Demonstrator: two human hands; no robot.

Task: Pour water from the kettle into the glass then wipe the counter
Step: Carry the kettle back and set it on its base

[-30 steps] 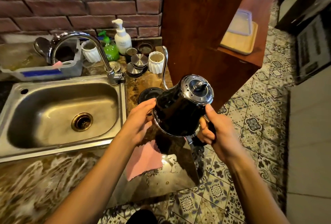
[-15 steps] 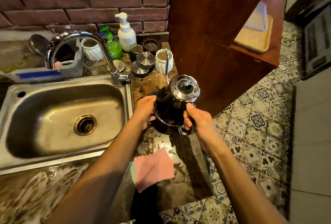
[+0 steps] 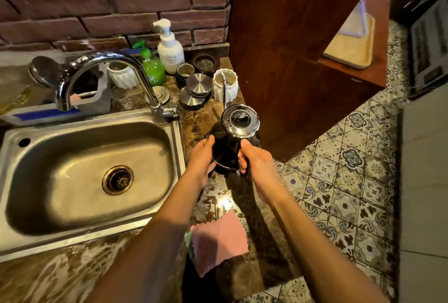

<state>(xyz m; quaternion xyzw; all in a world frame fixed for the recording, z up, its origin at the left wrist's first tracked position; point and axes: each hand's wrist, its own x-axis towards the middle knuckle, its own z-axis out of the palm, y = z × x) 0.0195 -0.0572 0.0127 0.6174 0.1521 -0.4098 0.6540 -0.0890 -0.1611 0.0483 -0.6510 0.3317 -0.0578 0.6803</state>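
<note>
Kettle (image 3: 229,151) lowered, upright now, rt of sink (image 3: 72,242). Yr R hand (image 3: 257,162) grips handle, L hand (image 3: 202,157) flat on side. Cloth (image 3: 219,242) also rt of sink, nearer you than both hands.

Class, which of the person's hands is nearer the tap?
Left. The left hand touches the kettle on its sink side, toward the tap. The right hand grips the kettle's handle on the far side, farther away.

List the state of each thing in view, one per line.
kettle: upright, lid on, between both hands.
left hand: fingers straight against the kettle's side.
right hand: gripping the kettle's handle.
faucet: off, no water running.
pink cloth: lying flat on the counter, untouched.
</note>
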